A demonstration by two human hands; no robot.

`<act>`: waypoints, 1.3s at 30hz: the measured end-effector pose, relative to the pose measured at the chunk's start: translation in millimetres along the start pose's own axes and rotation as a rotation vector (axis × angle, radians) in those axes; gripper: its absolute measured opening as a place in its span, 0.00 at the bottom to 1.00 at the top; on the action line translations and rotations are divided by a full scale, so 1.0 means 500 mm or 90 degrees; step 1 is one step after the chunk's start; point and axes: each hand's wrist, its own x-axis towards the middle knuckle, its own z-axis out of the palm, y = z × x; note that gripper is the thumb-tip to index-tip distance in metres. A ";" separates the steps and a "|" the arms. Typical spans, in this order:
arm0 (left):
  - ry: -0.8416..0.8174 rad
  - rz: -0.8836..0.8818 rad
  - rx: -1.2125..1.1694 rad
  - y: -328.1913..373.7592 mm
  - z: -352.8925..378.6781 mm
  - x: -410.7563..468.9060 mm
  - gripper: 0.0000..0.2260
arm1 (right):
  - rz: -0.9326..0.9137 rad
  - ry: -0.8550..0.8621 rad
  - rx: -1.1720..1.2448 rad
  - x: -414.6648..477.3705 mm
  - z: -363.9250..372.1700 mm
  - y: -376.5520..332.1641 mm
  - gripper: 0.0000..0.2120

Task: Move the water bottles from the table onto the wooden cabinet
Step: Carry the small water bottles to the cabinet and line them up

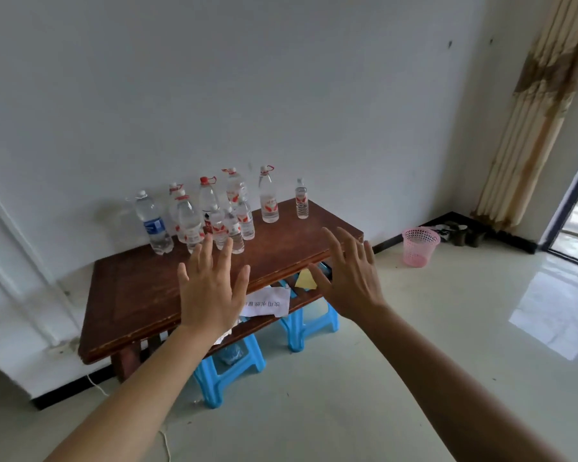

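Observation:
Several clear water bottles stand upright at the back of a dark wooden table (137, 295) against the wall. A blue-labelled bottle (153, 225) is at the left end, red-labelled ones (269, 200) crowd the middle, and a small bottle (301, 200) stands apart at the right. My left hand (211, 288) is stretched out with fingers spread, its fingertips just in front of the nearest bottles, holding nothing. My right hand (351, 278) is spread too, over the table's right front edge, and is also empty. No wooden cabinet is in view.
Two blue plastic stools (229, 371) stand under the table, with papers (264, 305) on its lower shelf. A pink mesh basket (419, 246) sits on the floor to the right, shoes (461, 233) beyond it, and a curtain (534, 111) by the doorway.

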 end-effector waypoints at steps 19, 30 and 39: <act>-0.103 -0.116 -0.003 -0.209 0.524 0.625 0.31 | -0.059 -0.139 -0.012 0.637 0.513 0.180 0.39; -0.142 -0.281 -0.007 -0.290 0.769 0.798 0.42 | -0.078 -0.303 0.137 0.874 0.831 0.233 0.44; -0.152 -0.500 -0.135 -0.307 0.896 0.836 0.43 | -0.086 -0.496 0.313 1.032 1.034 0.202 0.49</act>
